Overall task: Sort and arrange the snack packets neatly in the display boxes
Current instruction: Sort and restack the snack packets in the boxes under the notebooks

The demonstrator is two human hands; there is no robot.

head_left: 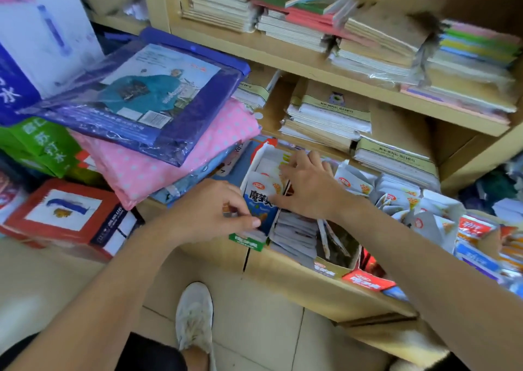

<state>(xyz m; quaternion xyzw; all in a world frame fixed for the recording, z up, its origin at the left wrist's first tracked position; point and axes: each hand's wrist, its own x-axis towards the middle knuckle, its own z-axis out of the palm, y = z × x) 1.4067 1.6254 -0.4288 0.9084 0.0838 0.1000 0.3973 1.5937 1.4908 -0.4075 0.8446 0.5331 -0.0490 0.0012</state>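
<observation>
Head view: mid-frame, the left hand (215, 209) is pinching a blue-and-white foil snack packet (259, 199); the right hand (308, 189) is spreading straight fingers over the white cardboard display box (259, 155).

"魔芋" on blue snack pkt (259, 202), "20" on white pkts (365, 187) (yellow badge), "水" on blue bag (11, 96)

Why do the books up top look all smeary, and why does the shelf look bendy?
In the head view, the notebooks on the top shelf are smeared by motion blur; the wide lens bows the shelf board; the raincoat's plastic wrap shines with glare; the blue packet in the middle looks sharper.
</observation>
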